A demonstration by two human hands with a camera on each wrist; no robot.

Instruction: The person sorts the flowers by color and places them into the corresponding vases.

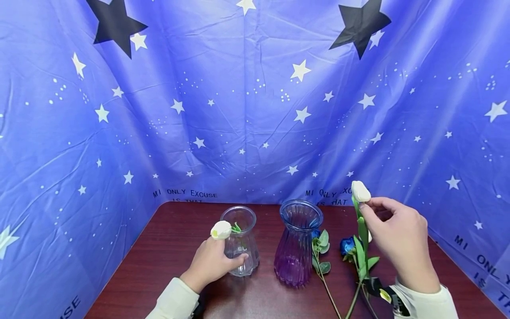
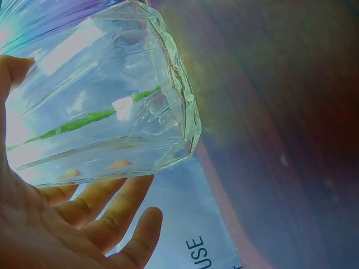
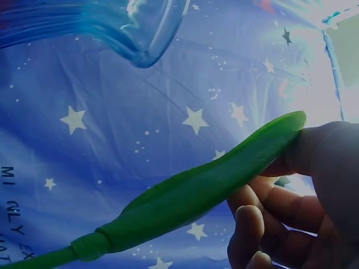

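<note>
My left hand (image 1: pixel 213 261) grips a clear glass vase (image 1: pixel 250 257), thumb on the near side and fingers around the other. A white tulip (image 1: pixel 221 230) stands in that vase, its bloom leaning over the rim toward the left; its green stem (image 2: pixel 84 120) shows through the glass in the left wrist view. Over on the right, my right hand (image 1: pixel 402 241) pinches another white tulip (image 1: pixel 360 192) just below the bloom and holds it upright. Its long green leaf (image 3: pixel 190 199) fills the middle of the right wrist view, where the bloom is not visible.
Between the hands stands a blue-to-purple ribbed glass vase (image 1: pixel 293 261). Blue roses (image 1: pixel 348 246) with leafy stems lie on the dark red table (image 1: pixel 239 299) to its right, one partly behind the vase. A blue star-printed cloth (image 1: pixel 247 110) encloses the table's back and sides.
</note>
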